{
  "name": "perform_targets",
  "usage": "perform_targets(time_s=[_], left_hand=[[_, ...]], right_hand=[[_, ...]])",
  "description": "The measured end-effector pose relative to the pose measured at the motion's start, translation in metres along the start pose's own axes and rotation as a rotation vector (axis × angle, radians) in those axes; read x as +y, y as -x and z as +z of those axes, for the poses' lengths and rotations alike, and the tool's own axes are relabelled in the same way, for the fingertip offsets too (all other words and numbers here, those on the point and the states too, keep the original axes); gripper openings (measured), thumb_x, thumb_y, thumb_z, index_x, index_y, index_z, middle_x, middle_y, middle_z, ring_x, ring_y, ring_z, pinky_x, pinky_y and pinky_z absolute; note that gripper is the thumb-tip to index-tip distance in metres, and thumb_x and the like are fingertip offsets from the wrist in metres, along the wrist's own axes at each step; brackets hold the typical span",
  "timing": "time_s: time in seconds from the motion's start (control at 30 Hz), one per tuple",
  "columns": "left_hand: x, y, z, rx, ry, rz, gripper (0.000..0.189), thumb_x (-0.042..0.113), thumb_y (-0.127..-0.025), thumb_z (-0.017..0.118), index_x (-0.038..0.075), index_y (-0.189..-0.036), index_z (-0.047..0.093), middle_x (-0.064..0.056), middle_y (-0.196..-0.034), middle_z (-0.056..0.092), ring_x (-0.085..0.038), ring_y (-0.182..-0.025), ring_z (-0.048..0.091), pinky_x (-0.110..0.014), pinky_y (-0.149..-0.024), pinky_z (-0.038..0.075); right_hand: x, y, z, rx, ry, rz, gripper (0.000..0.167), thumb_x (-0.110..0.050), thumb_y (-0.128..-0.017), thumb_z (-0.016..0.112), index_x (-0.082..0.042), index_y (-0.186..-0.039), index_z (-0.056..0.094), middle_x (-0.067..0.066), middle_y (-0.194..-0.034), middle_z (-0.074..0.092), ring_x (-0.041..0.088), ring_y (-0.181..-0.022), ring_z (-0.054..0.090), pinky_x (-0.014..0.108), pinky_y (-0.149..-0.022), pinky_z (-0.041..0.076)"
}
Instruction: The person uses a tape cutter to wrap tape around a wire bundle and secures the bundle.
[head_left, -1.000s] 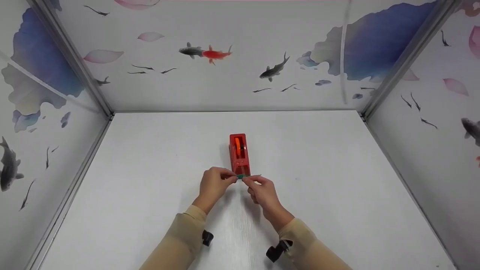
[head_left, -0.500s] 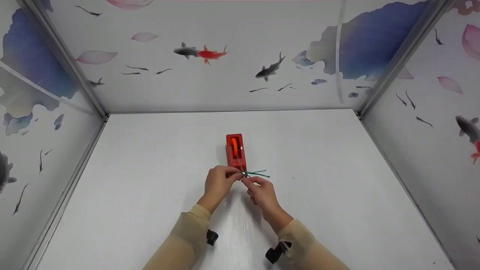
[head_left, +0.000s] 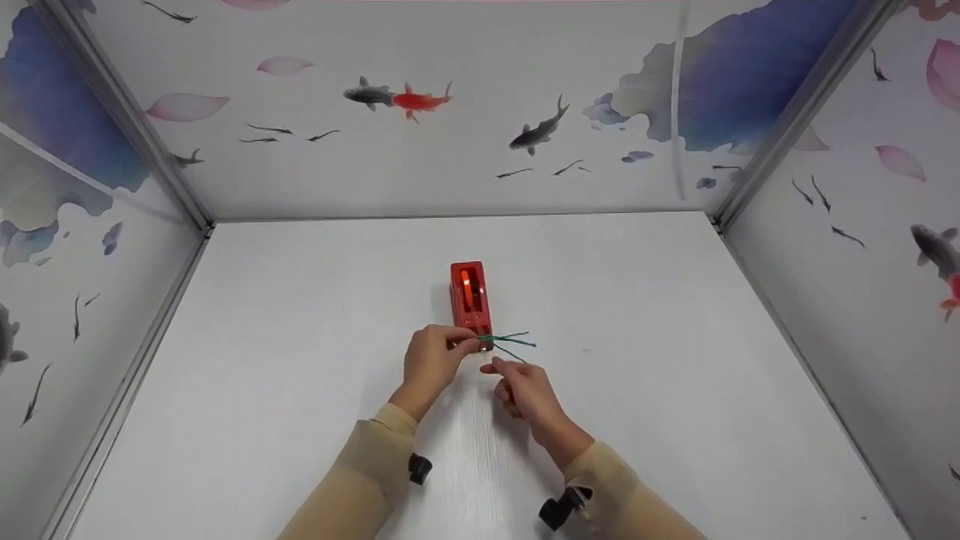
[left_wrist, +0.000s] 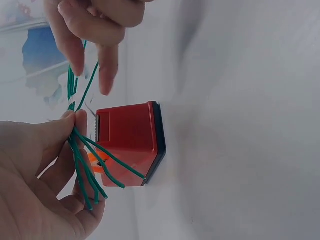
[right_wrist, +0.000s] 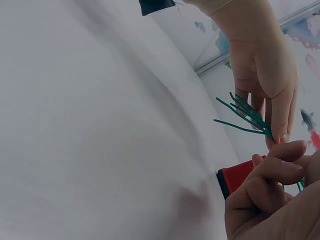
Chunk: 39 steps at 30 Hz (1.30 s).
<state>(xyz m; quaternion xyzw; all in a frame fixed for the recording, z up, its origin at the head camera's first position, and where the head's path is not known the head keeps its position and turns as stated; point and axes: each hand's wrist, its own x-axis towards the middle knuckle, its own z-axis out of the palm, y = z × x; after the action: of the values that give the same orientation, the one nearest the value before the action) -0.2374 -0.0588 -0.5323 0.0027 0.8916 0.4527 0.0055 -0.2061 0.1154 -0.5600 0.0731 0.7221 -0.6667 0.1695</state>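
Thumb and fingers of my left hand (head_left: 431,360) pinch a bundle of thin green wires (head_left: 512,339) at its middle, just over the front of a red tape dispenser (head_left: 472,320). In the left wrist view, wire ends (left_wrist: 86,170) fan out on both sides of the pinch, and a whitish band (left_wrist: 73,99) crosses the bundle beside the fingertips. My right hand (head_left: 531,394) is close by on the right, holding nothing, fingers loosely bent and thumb and index finger apart. One wire strays from the others toward it.
The dispenser stands on a white table (head_left: 300,337) with an orange tape core (head_left: 466,287) inside and a toothed cutter (left_wrist: 97,129) at its front. White panels (head_left: 450,172) printed with fish and petals enclose the table at the back and sides.
My right hand has come off the bundle and drawn slightly back. The wires, mostly hidden by the fingers before, now spread out to the right. My left hand keeps its pinch.
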Motion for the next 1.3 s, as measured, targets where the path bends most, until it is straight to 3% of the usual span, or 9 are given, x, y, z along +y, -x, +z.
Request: perform_targets(time_s=[0.13,0.23,0.33,0.47,0.63,0.77,0.97,1.07,1.3], left_hand=[[0.0,0.0,-0.002,-0.01,-0.01,0.005,0.013,0.023,-0.095,0.076,0.018,-0.106,0.083,0.003,-0.092,0.076,-0.016,-0.082,0.061,-0.03,-0.072,0.053],[0.0,0.0,-0.001,-0.01,-0.014,0.0,0.012,0.023,-0.095,0.076,0.019,-0.105,0.083,0.003,-0.094,0.077,-0.016,-0.082,0.062,-0.031,-0.073,0.054],[0.001,0.0,-0.001,-0.012,-0.013,-0.008,0.013,0.023,-0.095,0.076,0.019,-0.105,0.083,0.003,-0.094,0.077,-0.016,-0.083,0.061,-0.031,-0.073,0.053],[0.003,-0.003,-0.002,-0.001,-0.011,0.021,0.016,0.023,-0.094,0.077,0.018,-0.108,0.083,0.002,-0.092,0.077,-0.016,-0.081,0.06,-0.03,-0.071,0.052],[0.001,-0.003,-0.002,0.005,-0.018,0.039,0.016,0.022,-0.094,0.077,0.017,-0.108,0.083,0.003,-0.093,0.078,-0.014,-0.078,0.06,-0.028,-0.068,0.05],[0.0,-0.003,-0.005,-0.001,-0.028,0.033,0.016,0.023,-0.094,0.077,0.018,-0.107,0.083,0.004,-0.093,0.077,-0.013,-0.079,0.06,-0.028,-0.068,0.05],[0.001,-0.005,-0.01,0.002,-0.029,0.043,0.016,0.022,-0.092,0.078,0.018,-0.107,0.084,0.004,-0.094,0.078,-0.014,-0.08,0.062,-0.029,-0.071,0.052],[0.001,-0.006,-0.011,-0.002,-0.023,0.043,0.015,0.022,-0.091,0.079,0.019,-0.105,0.084,0.006,-0.094,0.079,-0.013,-0.082,0.064,-0.029,-0.073,0.054],[-0.001,-0.005,-0.014,-0.064,0.027,0.071,0.01,0.022,-0.091,0.078,0.02,-0.1,0.083,0.007,-0.092,0.076,-0.013,-0.086,0.066,-0.031,-0.08,0.057]], right_hand=[[-0.014,0.0,-0.004,0.152,0.186,-0.27,0.035,-0.036,-0.105,0.061,-0.004,-0.103,0.076,-0.003,-0.061,0.053,0.012,-0.055,0.044,0.023,-0.049,0.036],[-0.028,-0.007,-0.01,0.311,0.511,-0.538,0.023,-0.032,-0.102,0.067,-0.013,-0.096,0.078,-0.004,-0.072,0.062,0.014,-0.068,0.054,0.026,-0.058,0.044],[-0.042,-0.019,-0.016,0.406,0.807,-0.672,0.016,-0.034,-0.097,0.074,-0.018,-0.095,0.078,-0.004,-0.087,0.069,0.017,-0.083,0.058,0.03,-0.07,0.05],[-0.053,-0.035,-0.024,0.27,0.906,-0.655,0.016,-0.036,-0.092,0.079,-0.02,-0.096,0.08,-0.005,-0.095,0.074,0.019,-0.092,0.062,0.037,-0.083,0.052],[-0.048,-0.047,-0.029,-0.065,0.75,-0.449,0.017,-0.035,-0.096,0.074,-0.02,-0.102,0.079,-0.004,-0.095,0.078,0.015,-0.089,0.069,0.035,-0.084,0.057],[-0.043,-0.053,-0.029,-0.223,0.63,-0.351,0.021,-0.035,-0.101,0.068,-0.017,-0.106,0.077,0.005,-0.094,0.078,0.015,-0.08,0.071,0.037,-0.08,0.061],[-0.045,-0.055,-0.026,-0.181,0.612,-0.371,0.015,-0.035,-0.097,0.073,-0.02,-0.1,0.077,-0.002,-0.089,0.074,0.017,-0.075,0.064,0.03,-0.069,0.057],[-0.045,-0.054,-0.025,-0.135,0.671,-0.406,0.012,-0.033,-0.095,0.076,-0.021,-0.098,0.077,-0.007,-0.091,0.073,0.017,-0.084,0.062,0.028,-0.073,0.055],[-0.04,-0.052,-0.024,-0.04,0.853,-0.549,0.007,-0.023,-0.093,0.079,-0.018,-0.092,0.075,-0.007,-0.083,0.069,0.012,-0.074,0.057,0.03,-0.072,0.054]])
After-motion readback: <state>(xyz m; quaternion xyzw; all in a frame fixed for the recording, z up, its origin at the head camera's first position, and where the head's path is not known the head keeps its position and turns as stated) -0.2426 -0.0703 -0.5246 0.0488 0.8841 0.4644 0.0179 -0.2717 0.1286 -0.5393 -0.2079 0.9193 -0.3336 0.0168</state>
